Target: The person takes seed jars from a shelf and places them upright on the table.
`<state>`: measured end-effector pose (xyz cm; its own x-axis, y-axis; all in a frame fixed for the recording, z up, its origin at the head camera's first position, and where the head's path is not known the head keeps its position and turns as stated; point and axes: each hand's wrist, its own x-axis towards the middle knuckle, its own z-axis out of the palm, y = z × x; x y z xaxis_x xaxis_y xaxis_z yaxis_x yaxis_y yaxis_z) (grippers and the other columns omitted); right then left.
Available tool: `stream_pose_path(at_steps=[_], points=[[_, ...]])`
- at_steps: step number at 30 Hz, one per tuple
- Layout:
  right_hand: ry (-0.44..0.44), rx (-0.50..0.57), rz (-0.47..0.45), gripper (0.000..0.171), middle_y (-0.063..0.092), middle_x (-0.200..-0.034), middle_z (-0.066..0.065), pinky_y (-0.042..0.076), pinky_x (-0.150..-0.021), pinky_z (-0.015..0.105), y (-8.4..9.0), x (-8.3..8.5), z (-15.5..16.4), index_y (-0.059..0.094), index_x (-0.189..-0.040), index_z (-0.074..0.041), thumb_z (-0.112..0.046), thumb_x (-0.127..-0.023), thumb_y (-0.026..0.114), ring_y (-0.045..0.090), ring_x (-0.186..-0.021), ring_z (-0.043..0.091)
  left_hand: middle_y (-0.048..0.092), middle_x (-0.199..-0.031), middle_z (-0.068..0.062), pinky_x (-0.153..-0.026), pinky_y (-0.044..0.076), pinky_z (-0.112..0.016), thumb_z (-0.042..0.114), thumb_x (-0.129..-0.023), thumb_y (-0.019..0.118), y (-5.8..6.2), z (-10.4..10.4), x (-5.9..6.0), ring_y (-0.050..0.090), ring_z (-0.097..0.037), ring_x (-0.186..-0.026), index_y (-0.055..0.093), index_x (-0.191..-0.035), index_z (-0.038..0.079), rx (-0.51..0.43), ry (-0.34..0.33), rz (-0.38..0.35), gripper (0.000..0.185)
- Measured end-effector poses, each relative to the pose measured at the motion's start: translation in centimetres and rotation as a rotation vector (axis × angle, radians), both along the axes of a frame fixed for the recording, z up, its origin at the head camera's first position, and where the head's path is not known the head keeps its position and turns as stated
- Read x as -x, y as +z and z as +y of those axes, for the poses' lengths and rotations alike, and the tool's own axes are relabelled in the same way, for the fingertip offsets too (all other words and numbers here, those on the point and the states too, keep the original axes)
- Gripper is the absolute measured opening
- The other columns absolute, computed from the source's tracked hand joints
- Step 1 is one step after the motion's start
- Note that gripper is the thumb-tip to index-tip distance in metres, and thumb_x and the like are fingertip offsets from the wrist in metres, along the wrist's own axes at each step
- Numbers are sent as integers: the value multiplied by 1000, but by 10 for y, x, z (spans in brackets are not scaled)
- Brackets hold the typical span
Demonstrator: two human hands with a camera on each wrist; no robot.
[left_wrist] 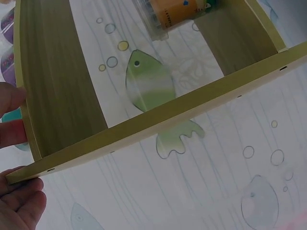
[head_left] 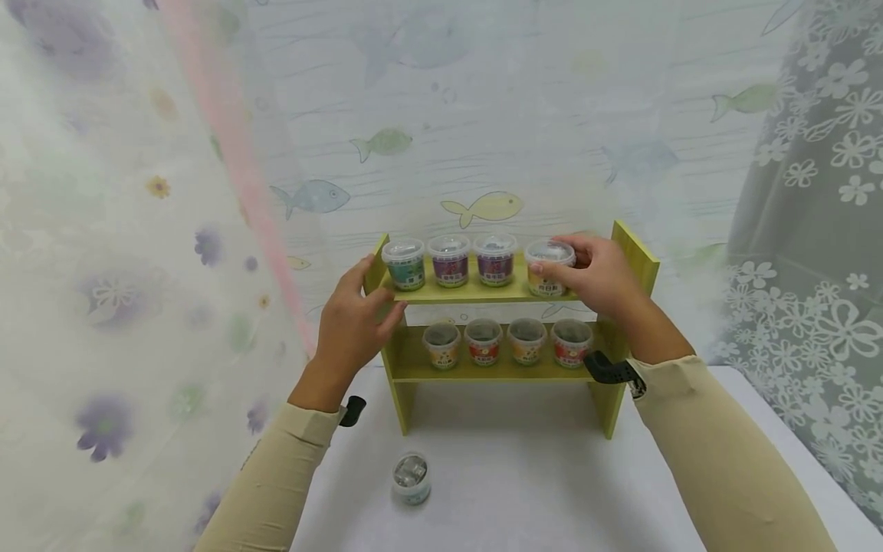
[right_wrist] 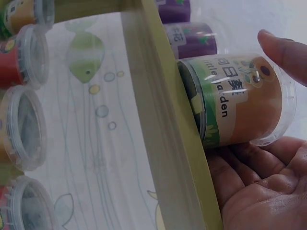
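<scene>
My right hand (head_left: 602,274) is around a clear-lidded plastic cup with an orange sunflower label (head_left: 546,282), at the right end of the upper board of a yellow-green wooden shelf (head_left: 469,290). Its thumb is in front, the other fingers behind; in the right wrist view the cup (right_wrist: 244,100) stands at the board's edge. At the shelf's left end, my left hand (head_left: 355,318) holds the side panel (left_wrist: 158,103), fingers on both faces of its corner. Left of the orange cup stand two purple-labelled cups (head_left: 494,264) and a teal one (head_left: 406,270).
Several orange- and red-labelled cups (head_left: 484,346) line the lower board. A single cup (head_left: 411,477) sits on the white table (head_left: 510,475) in front of the shelf, towards the left. Behind hangs a fish-print curtain (head_left: 552,115), with a floral one (head_left: 117,307) at left.
</scene>
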<state>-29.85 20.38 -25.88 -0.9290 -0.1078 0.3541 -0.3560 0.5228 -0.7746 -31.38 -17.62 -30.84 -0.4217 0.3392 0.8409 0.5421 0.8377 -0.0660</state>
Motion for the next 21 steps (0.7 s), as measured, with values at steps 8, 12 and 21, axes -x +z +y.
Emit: stream_pose_path(at_steps=[8,12,21], points=[[-21,-41,12,77,66,-119,9,51,-69,32,0,-10,-2,54,-152,-18,-59,-90,73,58,-87,20,56,-146,-28,-105,52,-53,29,-89,81,0,1,-1,56,-42,-135,79,-94,6,2,-5,-4,23],[-32,-68,30,75,66,-116,9,51,-70,31,0,-15,-3,55,-151,-18,-59,-90,72,58,-87,21,56,-147,-27,-106,51,-52,30,-90,80,0,1,1,55,-41,-136,79,-94,7,3,-3,-12,23],[0,4,56,66,72,-113,9,55,-67,23,-3,-25,-8,63,-143,-16,-51,-89,79,64,-84,13,56,-146,-27,-105,52,-52,29,-88,83,0,1,-1,56,-42,-135,80,-94,6,2,9,-6,24]])
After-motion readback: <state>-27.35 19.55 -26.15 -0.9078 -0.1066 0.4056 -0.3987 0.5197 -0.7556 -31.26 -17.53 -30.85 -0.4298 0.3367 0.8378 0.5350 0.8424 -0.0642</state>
